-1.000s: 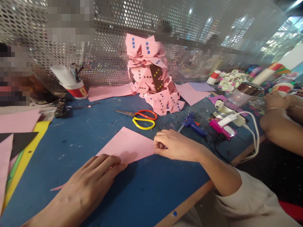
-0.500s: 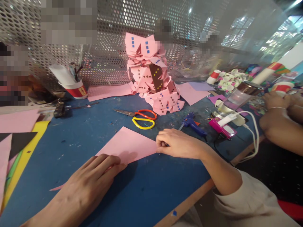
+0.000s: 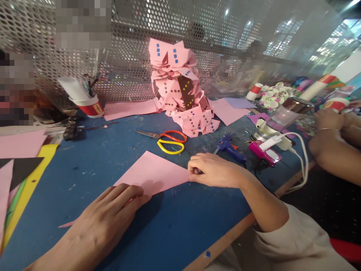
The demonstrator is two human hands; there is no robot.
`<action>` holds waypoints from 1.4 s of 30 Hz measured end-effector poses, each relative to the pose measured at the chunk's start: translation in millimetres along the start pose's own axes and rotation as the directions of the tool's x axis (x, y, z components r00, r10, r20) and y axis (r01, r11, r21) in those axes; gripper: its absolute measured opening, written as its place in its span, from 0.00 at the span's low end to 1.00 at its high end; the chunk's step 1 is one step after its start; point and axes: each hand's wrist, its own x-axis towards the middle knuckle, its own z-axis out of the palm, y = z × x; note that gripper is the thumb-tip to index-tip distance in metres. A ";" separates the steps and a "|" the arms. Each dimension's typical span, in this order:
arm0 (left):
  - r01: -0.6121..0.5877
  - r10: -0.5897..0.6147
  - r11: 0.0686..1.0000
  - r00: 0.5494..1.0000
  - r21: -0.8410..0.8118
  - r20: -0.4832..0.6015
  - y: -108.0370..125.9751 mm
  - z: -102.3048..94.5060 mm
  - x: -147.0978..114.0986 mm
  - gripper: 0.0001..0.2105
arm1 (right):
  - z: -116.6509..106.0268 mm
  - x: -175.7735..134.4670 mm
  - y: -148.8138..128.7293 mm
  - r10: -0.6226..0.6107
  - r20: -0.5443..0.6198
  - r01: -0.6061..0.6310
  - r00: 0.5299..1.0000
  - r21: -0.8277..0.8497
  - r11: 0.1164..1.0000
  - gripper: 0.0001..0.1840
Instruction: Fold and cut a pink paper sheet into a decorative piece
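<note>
Noted red-and-white cup [image 3: 91,108] far left, yellow sheet [image 3: 29,190] left. Recorded metallic-capped bottle [image 3: 279,117] right, heap of pale pieces [image 3: 278,95] far right.

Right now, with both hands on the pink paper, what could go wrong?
The pink paper might crease or tear if the right hand pulls against the left hand. The pointed scissors lie just beyond it and could nick someone. The glue gun near the right hand might be hot; I can't tell.
</note>
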 end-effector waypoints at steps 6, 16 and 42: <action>0.003 -0.003 1.000 1.000 -0.004 -0.011 1.8 -1.3 0.0 0.13 | -2.0 -1.5 0.4 0.021 0.017 -0.021 1.000 -0.005 1.000 0.07; -0.012 0.012 1.000 0.997 0.006 -0.071 2.3 -2.5 2.6 0.13 | -4.4 -2.6 1.5 0.041 0.036 -0.042 0.998 0.010 0.999 0.05; -0.022 0.023 1.000 0.997 0.016 -0.069 -1.6 2.5 -1.6 0.13 | -7.7 -4.3 4.4 0.090 0.068 -0.095 0.994 0.069 0.993 0.05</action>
